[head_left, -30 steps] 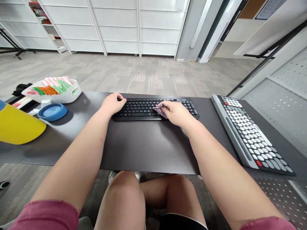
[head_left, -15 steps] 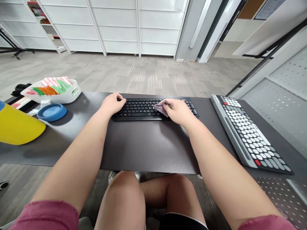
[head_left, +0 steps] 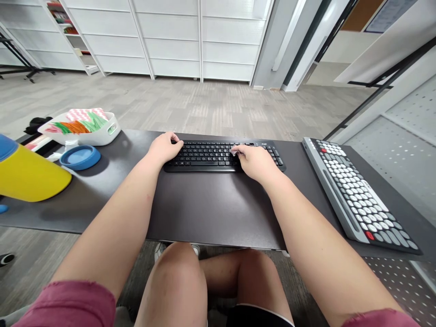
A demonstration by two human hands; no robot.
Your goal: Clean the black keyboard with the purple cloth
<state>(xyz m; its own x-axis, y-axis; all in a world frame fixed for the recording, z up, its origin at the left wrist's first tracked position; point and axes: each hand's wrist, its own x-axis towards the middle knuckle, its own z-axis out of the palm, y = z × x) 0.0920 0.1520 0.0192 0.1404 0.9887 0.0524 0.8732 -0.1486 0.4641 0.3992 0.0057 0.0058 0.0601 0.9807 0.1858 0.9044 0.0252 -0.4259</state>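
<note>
Black keyboard (head_left: 223,156): lies flat at the far middle of the counter, its long side parallel to the far edge and close to it.
Counter (head_left: 211,204): a dark, matte top, bare between the keyboard and the near edge.
Room: grey carpet floor (head_left: 190,106) beyond the counter, white panelled wall (head_left: 170,36) behind, a perforated white panel (head_left: 402,150) to the right.
Left hand (head_left: 165,148): rests palm down on the left end of the black keyboard, fingers curled over the far corner, steadying it; it has nothing else in it.
Right hand (head_left: 255,160): lies on the right half of the keyboard, fingers bent and pressed to the keys. Whether something sits under the fingers cannot be told; they cover the spot.
Grey keyboard (head_left: 357,193): with white keys, set at an angle on the right end of the counter, well apart from the black one.
Left side: a yellow container (head_left: 32,175) on its side near the edge, a blue lid (head_left: 80,157) just beyond it, and a white tray (head_left: 85,134) of coloured cloths at the far left corner.
Open room: a wide bare strip in front of the keyboard and a gap on each side of it; the far edge is just behind the keyboard.
</note>
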